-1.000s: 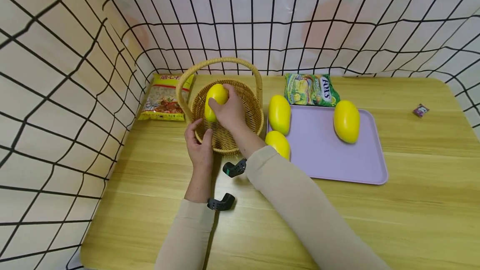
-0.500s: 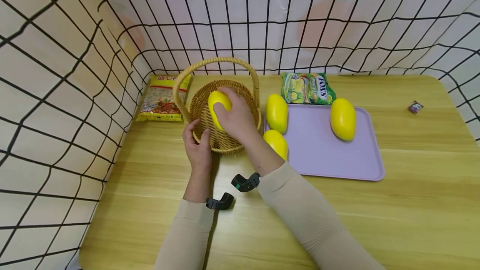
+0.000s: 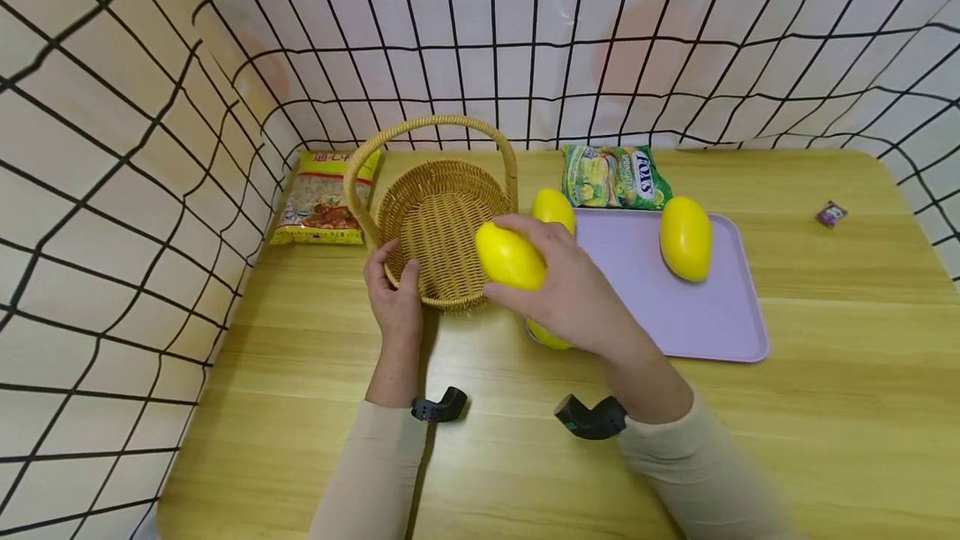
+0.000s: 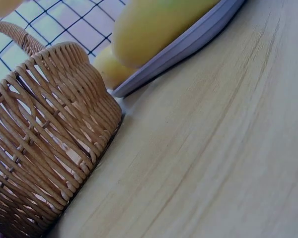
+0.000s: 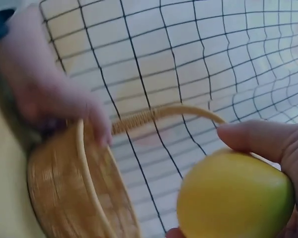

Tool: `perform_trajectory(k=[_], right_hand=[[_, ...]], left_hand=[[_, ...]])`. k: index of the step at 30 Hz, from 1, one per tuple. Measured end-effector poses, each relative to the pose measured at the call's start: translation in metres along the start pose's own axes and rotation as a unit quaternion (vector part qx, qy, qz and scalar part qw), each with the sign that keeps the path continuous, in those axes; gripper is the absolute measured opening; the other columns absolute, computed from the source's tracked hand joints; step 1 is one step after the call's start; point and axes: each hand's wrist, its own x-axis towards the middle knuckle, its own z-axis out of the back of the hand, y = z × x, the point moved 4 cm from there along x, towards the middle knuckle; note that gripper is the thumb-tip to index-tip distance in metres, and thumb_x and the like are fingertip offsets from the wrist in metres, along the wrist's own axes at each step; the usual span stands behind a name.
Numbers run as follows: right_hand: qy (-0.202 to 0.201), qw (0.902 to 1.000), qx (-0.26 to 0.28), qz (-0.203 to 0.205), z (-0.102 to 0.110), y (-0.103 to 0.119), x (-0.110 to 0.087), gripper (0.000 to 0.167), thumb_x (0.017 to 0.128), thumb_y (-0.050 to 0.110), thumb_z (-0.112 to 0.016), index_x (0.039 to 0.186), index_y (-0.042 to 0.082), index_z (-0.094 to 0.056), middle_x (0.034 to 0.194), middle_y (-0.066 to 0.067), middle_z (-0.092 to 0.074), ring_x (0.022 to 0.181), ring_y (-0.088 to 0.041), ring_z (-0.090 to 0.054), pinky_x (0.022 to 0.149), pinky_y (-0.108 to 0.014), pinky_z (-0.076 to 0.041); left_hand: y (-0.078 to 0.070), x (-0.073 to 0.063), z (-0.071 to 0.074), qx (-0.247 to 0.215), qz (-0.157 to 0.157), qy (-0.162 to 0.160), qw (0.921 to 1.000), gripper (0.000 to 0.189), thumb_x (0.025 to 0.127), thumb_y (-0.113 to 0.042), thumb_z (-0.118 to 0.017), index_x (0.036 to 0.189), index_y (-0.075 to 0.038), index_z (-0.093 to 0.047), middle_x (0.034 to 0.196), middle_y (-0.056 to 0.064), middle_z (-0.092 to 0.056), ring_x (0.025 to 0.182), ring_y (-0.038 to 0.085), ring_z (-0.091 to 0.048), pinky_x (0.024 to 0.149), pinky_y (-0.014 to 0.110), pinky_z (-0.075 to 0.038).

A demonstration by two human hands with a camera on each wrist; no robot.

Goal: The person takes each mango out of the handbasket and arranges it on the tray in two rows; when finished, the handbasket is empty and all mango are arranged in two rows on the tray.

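My right hand (image 3: 573, 294) grips a yellow mango (image 3: 510, 257) between thumb and fingers, over the right front side of the wicker basket (image 3: 442, 304). In the right wrist view the same mango (image 5: 233, 198) shows a greenish end. The left hand (image 3: 395, 302) holds the basket's front left rim, its thumb over the edge. No mango is inside the basket. Two more mangoes, one farther back (image 3: 553, 205) and one nearer (image 3: 550, 335), lie at the left end of the lilac tray (image 3: 667, 315), partly hidden by the right hand. Another mango (image 3: 686, 238) lies on the tray's right part.
Behind the tray lies a green Fox's candy bag (image 3: 617, 177). Left of the basket is a yellow food packet (image 3: 322, 198). A small purple wrapped sweet (image 3: 831, 214) sits far right on the wooden table (image 3: 840, 407). Black grid netting (image 3: 525, 48) encloses the back and sides.
My right hand has lifted the mango out of the basket and carried it right, toward the tray. The left hand stays on the basket rim.
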Motion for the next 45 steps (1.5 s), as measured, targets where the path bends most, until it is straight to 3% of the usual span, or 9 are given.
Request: perform_trajectory(k=[8,12,17,21,24,29,35,39,45], right_hand=[[0.049,0.9927,-0.108,0.021,0.048,-0.049,-0.032,0.064,0.091,0.039,-0.073,0.150,0.031,-0.048,0.135,-0.005,-0.061,0.102,-0.023,-0.057,0.087,-0.042,-0.046],[0.043,0.9909,-0.127,-0.012,0.073,-0.088,-0.042,0.060,0.097,0.040,-0.065,0.152,0.027,-0.043,0.118,-0.009,-0.066,0.094,-0.025,-0.056,0.078,-0.038,-0.043],[0.029,0.9921,-0.073,-0.098,0.095,-0.143,-0.048,0.073,0.098,0.049,-0.062,0.158,0.023,-0.030,0.137,-0.024,-0.049,0.109,-0.037,-0.049,0.079,-0.040,-0.040],[0.022,0.9917,-0.003,-0.127,0.107,-0.170,-0.048,0.076,0.097,0.044,-0.067,0.156,0.018,-0.028,0.144,-0.030,-0.038,0.114,-0.039,-0.045,0.079,-0.036,-0.043],[0.023,0.9906,0.008,-0.135,0.113,-0.181,-0.047,0.071,0.098,0.041,-0.066,0.153,0.014,-0.030,0.134,-0.031,-0.045,0.107,-0.037,-0.048,0.076,-0.033,-0.045],[0.050,0.9866,-0.021,-0.154,0.117,-0.193,-0.046,0.073,0.098,0.047,-0.063,0.152,0.010,-0.030,0.128,-0.031,-0.055,0.101,-0.034,-0.056,0.075,-0.032,-0.045],[0.068,0.9857,-0.028,-0.152,0.115,-0.202,-0.046,0.071,0.099,0.047,-0.062,0.153,0.010,-0.034,0.130,-0.027,-0.045,0.104,-0.035,-0.053,0.075,-0.031,-0.049],[0.075,0.9850,-0.027,-0.153,0.112,-0.205,-0.045,0.072,0.099,0.050,-0.061,0.155,0.012,-0.035,0.133,-0.029,-0.044,0.102,-0.034,-0.058,0.076,-0.030,-0.053],[0.079,0.9844,-0.027,-0.155,0.109,-0.206,-0.044,0.071,0.099,0.052,-0.060,0.154,0.014,-0.038,0.121,-0.024,-0.048,0.095,-0.028,-0.059,0.074,-0.029,-0.055]], left_hand=[[0.000,0.000,0.001,-0.010,0.005,-0.003,0.9999,0.041,0.091,-0.003,-0.062,0.130,0.006,-0.056,0.143,0.015,-0.045,0.143,0.025,-0.037,0.122,0.045,-0.025],[0.000,0.000,0.000,-0.003,0.007,-0.001,1.0000,0.042,0.091,-0.004,-0.062,0.131,0.006,-0.055,0.143,0.015,-0.044,0.142,0.024,-0.038,0.121,0.044,-0.026],[0.000,0.001,0.000,0.002,0.002,-0.001,1.0000,0.042,0.090,-0.004,-0.062,0.130,0.005,-0.057,0.141,0.015,-0.046,0.140,0.024,-0.040,0.121,0.043,-0.026],[0.000,0.000,0.000,-0.001,0.003,-0.002,1.0000,0.040,0.091,-0.005,-0.062,0.130,0.003,-0.058,0.141,0.014,-0.047,0.142,0.023,-0.039,0.121,0.042,-0.025],[0.001,0.000,0.000,-0.005,0.015,0.002,0.9999,0.041,0.092,-0.006,-0.062,0.132,0.003,-0.057,0.145,0.012,-0.044,0.145,0.021,-0.035,0.122,0.042,-0.024],[0.000,-0.002,0.000,-0.004,0.029,0.006,0.9996,0.042,0.094,-0.007,-0.061,0.134,0.003,-0.055,0.149,0.012,-0.042,0.148,0.021,-0.032,0.123,0.042,-0.024],[0.000,-0.001,0.000,0.001,0.024,0.005,0.9997,0.043,0.093,-0.007,-0.061,0.134,0.004,-0.055,0.147,0.011,-0.044,0.147,0.021,-0.033,0.123,0.042,-0.024],[0.001,-0.001,0.000,0.009,0.021,0.001,0.9997,0.043,0.092,-0.007,-0.061,0.133,0.005,-0.055,0.145,0.011,-0.046,0.146,0.020,-0.035,0.122,0.042,-0.024],[0.003,-0.001,0.000,0.005,0.016,0.001,0.9999,0.043,0.092,-0.006,-0.061,0.133,0.005,-0.055,0.145,0.011,-0.046,0.145,0.021,-0.036,0.122,0.041,-0.024]])
